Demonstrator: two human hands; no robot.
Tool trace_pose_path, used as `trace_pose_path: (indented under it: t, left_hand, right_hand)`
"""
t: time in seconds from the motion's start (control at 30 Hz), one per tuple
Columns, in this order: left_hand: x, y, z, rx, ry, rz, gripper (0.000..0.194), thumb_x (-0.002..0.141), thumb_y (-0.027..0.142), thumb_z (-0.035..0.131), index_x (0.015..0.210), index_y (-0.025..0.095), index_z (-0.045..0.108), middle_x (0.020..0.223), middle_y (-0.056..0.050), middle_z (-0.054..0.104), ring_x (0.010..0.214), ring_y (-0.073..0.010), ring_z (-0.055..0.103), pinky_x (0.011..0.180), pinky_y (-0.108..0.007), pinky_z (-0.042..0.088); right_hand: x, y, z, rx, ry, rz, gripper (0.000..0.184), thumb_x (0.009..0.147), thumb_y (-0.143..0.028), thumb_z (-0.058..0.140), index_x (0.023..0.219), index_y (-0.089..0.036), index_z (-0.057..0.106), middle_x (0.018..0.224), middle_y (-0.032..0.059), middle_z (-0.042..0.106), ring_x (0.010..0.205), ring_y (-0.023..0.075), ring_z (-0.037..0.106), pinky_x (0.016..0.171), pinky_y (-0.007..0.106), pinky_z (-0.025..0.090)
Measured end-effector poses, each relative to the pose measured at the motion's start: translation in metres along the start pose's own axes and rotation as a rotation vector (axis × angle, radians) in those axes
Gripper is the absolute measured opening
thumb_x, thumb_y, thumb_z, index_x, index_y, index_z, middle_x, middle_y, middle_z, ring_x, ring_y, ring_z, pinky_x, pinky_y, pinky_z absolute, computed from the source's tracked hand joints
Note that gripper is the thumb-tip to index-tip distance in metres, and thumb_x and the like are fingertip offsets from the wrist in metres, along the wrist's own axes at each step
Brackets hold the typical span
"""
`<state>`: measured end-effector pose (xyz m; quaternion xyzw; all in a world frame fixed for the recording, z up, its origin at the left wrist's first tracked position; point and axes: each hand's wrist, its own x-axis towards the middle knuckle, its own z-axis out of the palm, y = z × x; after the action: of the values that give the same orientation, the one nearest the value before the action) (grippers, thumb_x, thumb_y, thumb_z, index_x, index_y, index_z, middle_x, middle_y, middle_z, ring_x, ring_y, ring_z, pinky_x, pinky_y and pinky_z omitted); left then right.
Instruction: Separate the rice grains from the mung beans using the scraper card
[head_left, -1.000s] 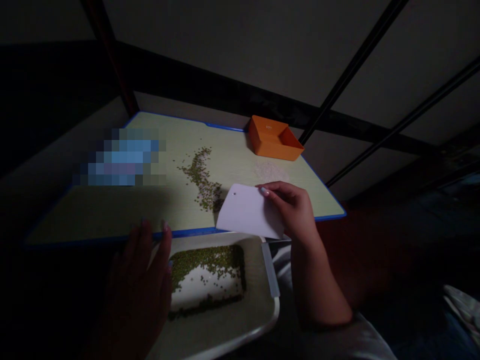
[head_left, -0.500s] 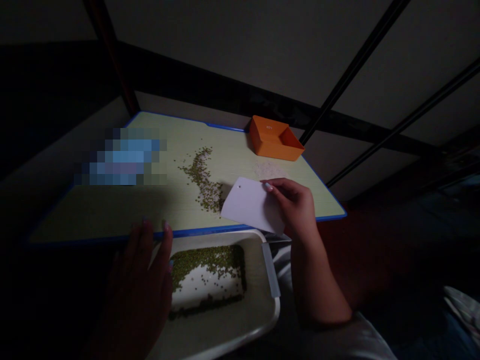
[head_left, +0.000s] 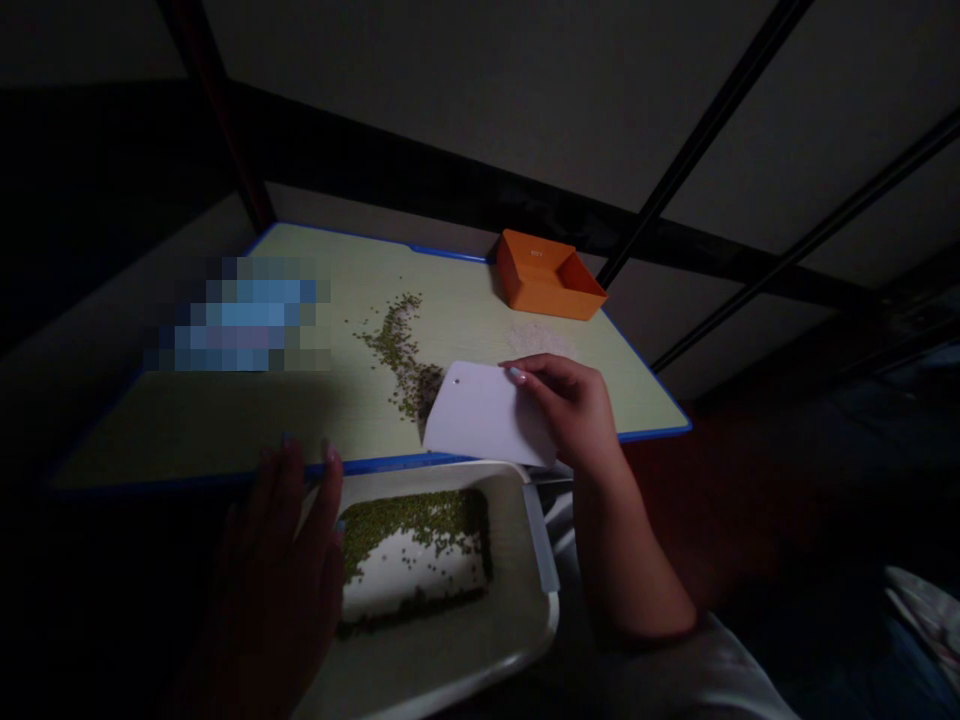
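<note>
My right hand (head_left: 574, 405) pinches a white plastic scraper (head_left: 484, 410) with a small hole near one corner. The scraper is tilted on the pale board (head_left: 322, 420), its left edge against a loose strip of small green beans (head_left: 397, 345). Below the board's blue front edge stands a white tub (head_left: 517, 630) with many green beans (head_left: 420, 515) on its bottom. My left hand (head_left: 289, 560) is stretched out, fingers apart, over the tub's left side, fingertips near the board's edge. Deep shadow hides much of that hand; whether it presses on the tub I cannot tell.
An orange open box (head_left: 555, 295) stands at the board's far right corner, with a patch of pale grains (head_left: 541, 340) before it. A blurred-out blue item (head_left: 240, 325) lies at the left. Dark-framed panels (head_left: 480, 90) rise behind the board.
My right hand has moved the scraper left and slightly toward the front edge, pushing the near end of the bean strip together. My left hand has hardly moved.
</note>
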<state>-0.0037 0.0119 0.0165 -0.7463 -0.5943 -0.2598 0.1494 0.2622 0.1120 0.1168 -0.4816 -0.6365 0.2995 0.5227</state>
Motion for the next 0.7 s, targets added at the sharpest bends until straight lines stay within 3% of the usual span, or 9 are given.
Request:
trace_pose_path:
  t: [0.2, 0.37, 0.5, 0.63, 0.7]
  left_hand:
    - [0.0, -0.001, -0.002, -0.015, -0.014, 0.007, 0.068, 0.086, 0.021, 0.039, 0.15, 0.024, 0.015, 0.157, -0.024, 0.034, 0.149, -0.0389, 0.029, 0.106, -0.067, 0.046]
    - [0.0, -0.001, -0.001, -0.023, -0.018, -0.008, 0.067, 0.087, 0.023, 0.037, 0.15, 0.026, 0.013, 0.158, -0.023, 0.032, 0.149, -0.0387, 0.028, 0.106, -0.067, 0.046]
    - [-0.001, 0.001, -0.002, -0.03, -0.034, -0.02, 0.067, 0.087, 0.023, 0.038, 0.15, 0.026, 0.014, 0.158, -0.023, 0.033, 0.149, -0.0375, 0.029, 0.109, -0.064, 0.044]
    - [-0.002, 0.002, -0.002, -0.035, -0.035, -0.033, 0.069, 0.086, 0.023, 0.039, 0.15, 0.026, 0.013, 0.16, -0.022, 0.03, 0.151, -0.0372, 0.025, 0.112, -0.065, 0.041]
    - [-0.002, 0.001, -0.002, -0.035, -0.037, -0.033, 0.07, 0.086, 0.022, 0.04, 0.15, 0.026, 0.012, 0.16, -0.022, 0.03, 0.151, -0.0371, 0.025, 0.112, -0.065, 0.041]
  right_hand:
    - [-0.001, -0.004, -0.001, 0.028, -0.028, 0.009, 0.006, 0.081, -0.026, 0.072, 0.082, -0.025, 0.078, 0.087, 0.0004, 0.08, 0.082, 0.0162, 0.071, 0.078, 0.033, 0.055]
    - [-0.006, -0.008, -0.018, -0.063, 0.153, -0.037, 0.008, 0.081, -0.026, 0.071, 0.085, -0.024, 0.077, 0.091, 0.0023, 0.08, 0.085, 0.018, 0.072, 0.077, 0.034, 0.057]
    - [-0.024, -0.008, -0.033, -0.258, 0.385, -0.189, 0.014, 0.086, -0.027, 0.068, 0.096, -0.023, 0.076, 0.097, 0.0058, 0.079, 0.089, 0.0213, 0.073, 0.078, 0.036, 0.059]
    - [-0.058, -0.01, -0.036, -0.48, 0.442, -0.402, 0.009, 0.09, -0.022, 0.064, 0.094, -0.026, 0.072, 0.088, 0.003, 0.077, 0.082, 0.0194, 0.073, 0.072, 0.032, 0.058]
    - [-0.078, -0.012, -0.035, -0.564, 0.411, -0.523, 0.019, 0.089, -0.015, 0.063, 0.102, -0.028, 0.068, 0.087, 0.0019, 0.077, 0.079, 0.0182, 0.074, 0.069, 0.029, 0.059]
